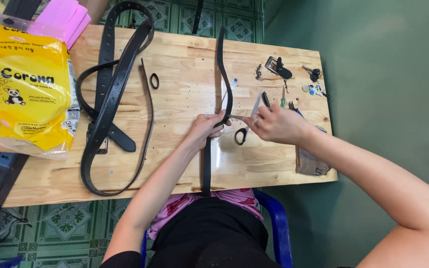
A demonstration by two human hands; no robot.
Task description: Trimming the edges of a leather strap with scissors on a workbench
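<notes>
My left hand point(205, 126) grips a long black belt strap point(223, 74) that runs from the far edge of the wooden table point(184, 64) down over the near edge. My right hand point(276, 124) holds a thin metal tool point(238, 117) whose tip touches the strap by my left fingers. Black-handled scissors point(247, 126) lie on the table just beneath my right hand.
Other black belts point(107, 99) lie coiled at the left, with a small black loop point(154, 80). A yellow paper-towel pack point(21, 84) sits far left. A buckle point(276, 66), keys point(314, 74), a screwdriver and small parts lie at the far right. A blue chair point(279, 233) is below me.
</notes>
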